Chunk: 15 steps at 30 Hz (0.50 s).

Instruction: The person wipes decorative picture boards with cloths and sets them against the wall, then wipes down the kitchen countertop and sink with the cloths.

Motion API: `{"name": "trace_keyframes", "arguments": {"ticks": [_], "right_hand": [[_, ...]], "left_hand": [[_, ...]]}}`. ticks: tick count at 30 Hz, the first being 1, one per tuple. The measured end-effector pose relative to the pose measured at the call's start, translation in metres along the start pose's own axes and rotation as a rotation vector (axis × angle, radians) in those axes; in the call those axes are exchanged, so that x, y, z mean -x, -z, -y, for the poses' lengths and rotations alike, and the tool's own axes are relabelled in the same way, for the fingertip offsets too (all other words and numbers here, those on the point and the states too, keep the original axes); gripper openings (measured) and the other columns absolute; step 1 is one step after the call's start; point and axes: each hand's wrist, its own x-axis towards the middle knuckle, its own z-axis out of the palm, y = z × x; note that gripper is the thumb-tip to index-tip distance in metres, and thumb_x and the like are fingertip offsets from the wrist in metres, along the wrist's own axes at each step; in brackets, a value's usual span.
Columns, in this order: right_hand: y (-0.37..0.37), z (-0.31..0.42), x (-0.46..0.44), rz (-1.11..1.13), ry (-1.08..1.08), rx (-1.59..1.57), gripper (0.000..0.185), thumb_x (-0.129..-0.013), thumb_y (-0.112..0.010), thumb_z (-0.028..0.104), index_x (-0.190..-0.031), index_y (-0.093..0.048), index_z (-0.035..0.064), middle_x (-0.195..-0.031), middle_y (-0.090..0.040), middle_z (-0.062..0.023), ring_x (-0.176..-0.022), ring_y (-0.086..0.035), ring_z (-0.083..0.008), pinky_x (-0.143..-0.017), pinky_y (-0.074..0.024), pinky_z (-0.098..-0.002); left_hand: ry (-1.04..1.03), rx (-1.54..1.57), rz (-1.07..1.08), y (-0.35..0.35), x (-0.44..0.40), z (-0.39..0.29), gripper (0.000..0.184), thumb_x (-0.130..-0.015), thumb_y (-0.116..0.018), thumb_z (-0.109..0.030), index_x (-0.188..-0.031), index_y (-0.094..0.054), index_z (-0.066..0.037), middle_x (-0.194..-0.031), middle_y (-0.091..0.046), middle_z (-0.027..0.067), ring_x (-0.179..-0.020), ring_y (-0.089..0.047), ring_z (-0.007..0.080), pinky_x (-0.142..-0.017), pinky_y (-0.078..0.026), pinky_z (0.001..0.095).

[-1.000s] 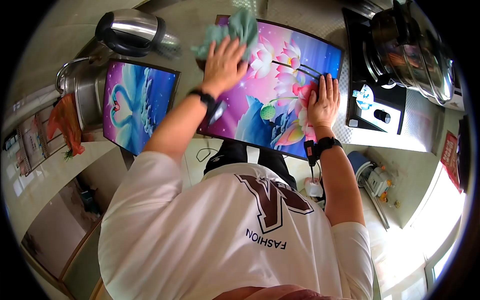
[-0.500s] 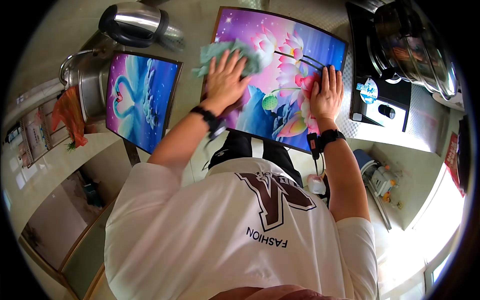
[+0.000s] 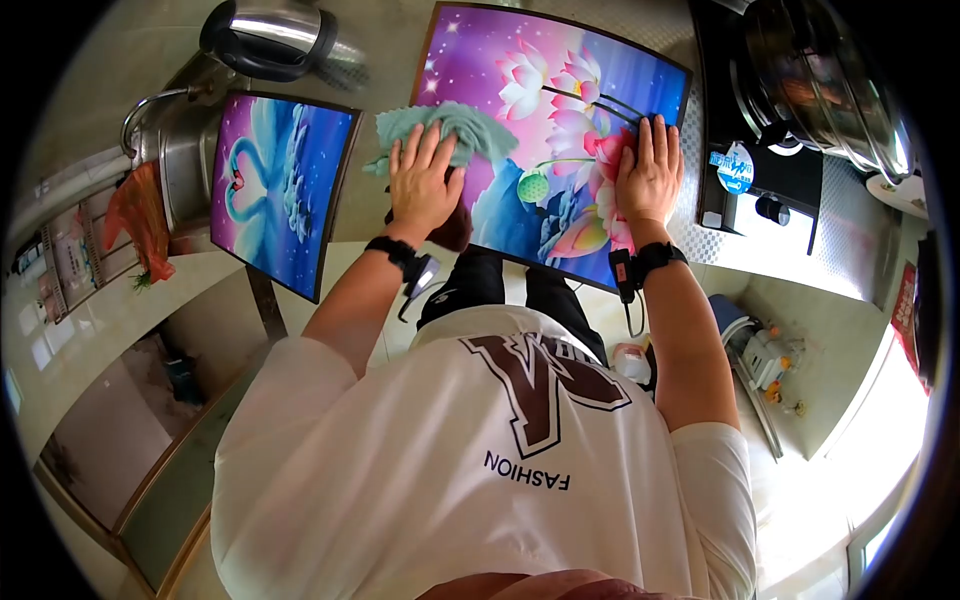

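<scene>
Lotus-print panel (image 3: 560,130) is seen in head view, centre, between swan-print panel (image 3: 275,195) at left and stove (image 3: 745,215) at right. Green cloth (image 3: 480,132) is laid across its left edge, pressed under left hand (image 3: 424,188); fingers extended, not clenched. Right part is touched by right hand (image 3: 648,182), fingers straight, nothing grasped. Kettle (image 3: 268,40) is placed far left.

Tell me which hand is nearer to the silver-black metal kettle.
Left. The left hand, on green cloth, is right of the kettle; the right hand, on the flower-printed board, is farther right.
</scene>
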Motion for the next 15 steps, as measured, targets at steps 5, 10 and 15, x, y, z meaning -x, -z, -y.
{"name": "trace_keyframes", "arguments": {"ticks": [5, 10, 15], "right_hand": [[-0.001, -0.001, 0.001, -0.016, -0.011, 0.017, 0.050, -0.097, -0.055, 0.031, -0.144, -0.055, 0.0133, -0.156, -0.046, -0.0080, -0.147, -0.037, -0.0322, -0.121, -0.0264, -0.0485], [-0.008, 0.006, 0.010, -0.016, -0.018, -0.013, 0.051, -0.097, -0.056, 0.032, -0.145, -0.055, 0.0139, -0.157, -0.045, -0.0075, -0.148, -0.036, -0.0319, -0.122, -0.0262, -0.0477], [-0.005, 0.002, 0.005, -0.046, 0.011, -0.024, 0.050, -0.097, -0.056, 0.032, -0.143, -0.055, 0.0130, -0.156, -0.046, -0.0079, -0.147, -0.037, -0.0317, -0.121, -0.0271, -0.0473]], "left_hand": [[-0.080, 0.053, 0.056, -0.013, -0.042, -0.094, 0.056, -0.091, -0.062, -0.042, -0.138, -0.059, -0.012, -0.155, -0.046, 0.0130, -0.148, -0.034, 0.0345, -0.118, -0.023, 0.0602], [-0.218, 0.472, 0.026, -0.004, -0.045, -0.091, 0.053, -0.089, -0.067, -0.028, -0.138, -0.059, -0.011, -0.154, -0.048, 0.0132, -0.144, -0.040, 0.0362, -0.119, -0.029, 0.0512], [-0.310, 0.316, 0.014, 0.027, 0.014, -0.066, 0.046, -0.083, -0.071, -0.019, -0.127, -0.064, -0.010, -0.143, -0.054, 0.0119, -0.130, -0.051, 0.0347, -0.111, -0.041, 0.0489]]}}
